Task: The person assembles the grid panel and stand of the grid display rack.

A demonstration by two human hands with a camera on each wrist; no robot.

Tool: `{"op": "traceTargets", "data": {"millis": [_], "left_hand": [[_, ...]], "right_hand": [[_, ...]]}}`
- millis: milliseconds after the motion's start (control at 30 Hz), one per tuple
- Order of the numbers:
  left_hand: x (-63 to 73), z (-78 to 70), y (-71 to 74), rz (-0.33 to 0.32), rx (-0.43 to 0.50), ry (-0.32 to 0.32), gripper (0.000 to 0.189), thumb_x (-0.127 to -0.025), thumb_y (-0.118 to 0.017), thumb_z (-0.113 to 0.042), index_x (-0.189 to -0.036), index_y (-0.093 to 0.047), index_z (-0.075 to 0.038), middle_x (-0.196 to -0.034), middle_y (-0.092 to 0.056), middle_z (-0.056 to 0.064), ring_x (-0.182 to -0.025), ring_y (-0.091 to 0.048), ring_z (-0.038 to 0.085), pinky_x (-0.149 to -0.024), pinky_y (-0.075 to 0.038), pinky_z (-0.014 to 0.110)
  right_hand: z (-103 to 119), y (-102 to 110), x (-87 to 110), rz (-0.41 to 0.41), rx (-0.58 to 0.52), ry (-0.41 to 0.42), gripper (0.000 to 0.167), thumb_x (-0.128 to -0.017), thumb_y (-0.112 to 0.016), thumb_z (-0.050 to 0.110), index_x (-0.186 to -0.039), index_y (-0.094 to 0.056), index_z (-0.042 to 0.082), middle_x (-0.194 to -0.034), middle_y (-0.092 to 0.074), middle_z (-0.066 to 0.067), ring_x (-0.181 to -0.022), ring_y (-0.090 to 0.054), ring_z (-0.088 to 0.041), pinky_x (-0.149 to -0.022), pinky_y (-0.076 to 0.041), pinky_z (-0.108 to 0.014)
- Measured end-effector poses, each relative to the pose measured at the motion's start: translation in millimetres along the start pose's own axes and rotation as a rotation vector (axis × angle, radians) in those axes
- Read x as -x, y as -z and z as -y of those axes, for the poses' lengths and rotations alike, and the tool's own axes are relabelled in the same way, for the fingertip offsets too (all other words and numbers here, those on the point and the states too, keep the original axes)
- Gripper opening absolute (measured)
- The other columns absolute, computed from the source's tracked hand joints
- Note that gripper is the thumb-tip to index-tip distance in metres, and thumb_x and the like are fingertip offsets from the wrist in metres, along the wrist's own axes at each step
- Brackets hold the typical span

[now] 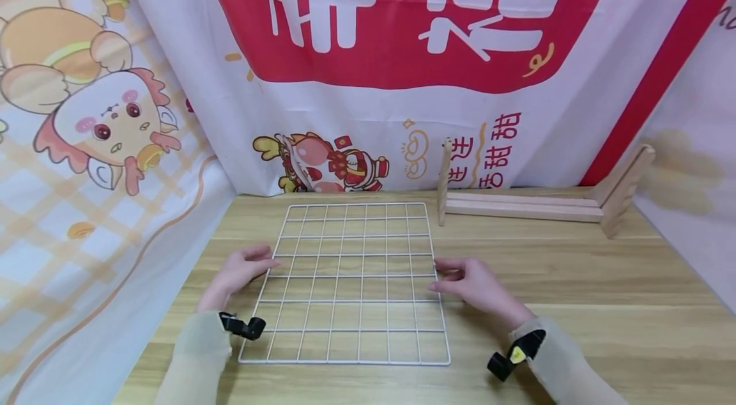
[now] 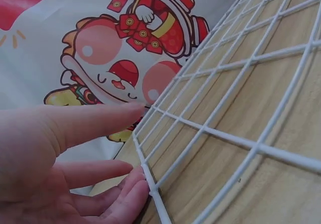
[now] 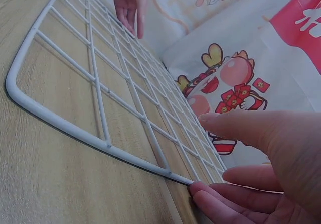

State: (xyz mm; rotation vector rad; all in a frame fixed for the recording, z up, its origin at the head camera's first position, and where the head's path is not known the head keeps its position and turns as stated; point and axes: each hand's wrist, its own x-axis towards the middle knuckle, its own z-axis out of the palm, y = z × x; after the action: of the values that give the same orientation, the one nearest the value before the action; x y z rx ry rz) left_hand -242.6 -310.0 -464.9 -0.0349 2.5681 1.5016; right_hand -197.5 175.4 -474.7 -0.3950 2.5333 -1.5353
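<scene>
A white wire grid panel lies flat on the wooden tabletop. Beside its left edge is my left hand; in the left wrist view its fingertips touch the outer wire from below, while the thumb stretches out above, apart from the fingers. My right hand is at the opposite edge. In the right wrist view, the fingertips meet the side wire, and the thumb extends over the grid without pressing on the fingers.
A light wooden stand with two uprights sits at the back right of the tabletop. A printed cloth in red and white hangs behind. Another patterned cloth covers the left side. Each wrist wears a small black camera.
</scene>
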Motion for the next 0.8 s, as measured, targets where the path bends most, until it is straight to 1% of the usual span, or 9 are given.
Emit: {"op": "traceTargets", "data": {"millis": [33,67,133,200,267,367,433,600,800], "left_hand": [[-0.7,0.5,0.9,-0.002,-0.003,-0.001,0.066,-0.097,-0.072,-0.019,-0.145,-0.042,0.015,-0.145,-0.048,0.031,-0.136,-0.046,0.041,-0.115,-0.035,0.048],[-1.5,1.3,1.5,-0.004,-0.005,0.001,0.062,-0.098,-0.07,-0.017,-0.144,-0.043,0.015,-0.144,-0.05,0.03,-0.133,-0.049,0.039,-0.113,-0.038,0.043],[-4.1,3.1,2.1,-0.015,0.015,-0.002,0.056,-0.098,-0.068,-0.013,-0.143,-0.046,0.015,-0.142,-0.052,0.03,-0.126,-0.056,0.029,-0.106,-0.045,0.032],[-6.2,3.8,1.8,-0.037,0.039,0.0,0.052,-0.098,-0.066,-0.008,-0.141,-0.048,0.015,-0.138,-0.055,0.03,-0.114,-0.061,0.017,-0.095,-0.05,0.022],[-8.5,4.2,1.1,-0.068,0.055,-0.003,0.048,-0.097,-0.065,-0.002,-0.139,-0.05,0.015,-0.132,-0.059,0.03,-0.101,-0.061,0.007,-0.082,-0.051,0.014],[-9.4,1.8,0.6,-0.106,0.05,-0.001,0.047,-0.096,-0.066,-0.001,-0.137,-0.052,0.016,-0.127,-0.063,0.029,-0.094,-0.06,0.002,-0.079,-0.051,0.013],[-9.8,-0.1,0.3,-0.121,0.045,0.002,0.046,-0.096,-0.067,-0.002,-0.136,-0.054,0.015,-0.127,-0.063,0.029,-0.093,-0.06,0.001,-0.079,-0.051,0.013],[-10.5,-2.6,-0.5,-0.123,0.058,0.009,0.046,-0.096,-0.067,-0.003,-0.138,-0.054,0.013,-0.13,-0.062,0.028,-0.095,-0.06,0.001,-0.08,-0.052,0.013],[-8.7,-4.4,0.4,-0.11,0.133,0.023,0.048,-0.096,-0.068,-0.003,-0.14,-0.052,0.012,-0.128,-0.063,0.025,-0.094,-0.061,0.001,-0.083,-0.054,0.017]], "right_hand": [[0.3,0.0,-0.5,0.002,-0.001,-0.001,0.061,-0.086,-0.084,0.022,-0.133,-0.061,-0.009,-0.128,-0.066,-0.021,-0.097,-0.07,-0.023,-0.082,-0.058,-0.027],[0.7,0.1,-0.6,0.004,-0.003,-0.002,0.061,-0.086,-0.084,0.022,-0.133,-0.06,-0.01,-0.128,-0.066,-0.022,-0.097,-0.07,-0.023,-0.082,-0.058,-0.027],[0.8,-0.2,-0.6,0.01,-0.008,0.001,0.062,-0.086,-0.084,0.023,-0.133,-0.06,-0.01,-0.129,-0.065,-0.022,-0.098,-0.07,-0.024,-0.082,-0.058,-0.027],[0.6,-0.5,-0.8,0.013,-0.013,0.003,0.063,-0.086,-0.084,0.023,-0.134,-0.059,-0.01,-0.13,-0.064,-0.022,-0.098,-0.071,-0.024,-0.083,-0.058,-0.027],[0.6,-0.9,-0.9,0.014,-0.02,0.006,0.064,-0.086,-0.084,0.024,-0.134,-0.059,-0.01,-0.131,-0.064,-0.023,-0.097,-0.071,-0.024,-0.083,-0.058,-0.026],[0.1,-1.3,-1.3,0.01,-0.021,0.008,0.063,-0.087,-0.083,0.024,-0.134,-0.059,-0.01,-0.131,-0.063,-0.023,-0.097,-0.071,-0.023,-0.084,-0.058,-0.026],[-0.2,-1.0,-1.1,0.004,-0.021,0.007,0.062,-0.087,-0.083,0.023,-0.134,-0.059,-0.009,-0.132,-0.063,-0.023,-0.097,-0.071,-0.023,-0.083,-0.058,-0.026],[-2.3,2.8,-2.0,-0.011,-0.011,0.003,0.057,-0.089,-0.082,0.02,-0.134,-0.06,-0.007,-0.132,-0.064,-0.021,-0.098,-0.069,-0.023,-0.081,-0.057,-0.027],[-5.5,6.2,-4.8,-0.02,-0.043,-0.011,0.054,-0.09,-0.081,0.017,-0.134,-0.061,-0.007,-0.131,-0.064,-0.02,-0.102,-0.07,-0.025,-0.084,-0.056,-0.025]]}}
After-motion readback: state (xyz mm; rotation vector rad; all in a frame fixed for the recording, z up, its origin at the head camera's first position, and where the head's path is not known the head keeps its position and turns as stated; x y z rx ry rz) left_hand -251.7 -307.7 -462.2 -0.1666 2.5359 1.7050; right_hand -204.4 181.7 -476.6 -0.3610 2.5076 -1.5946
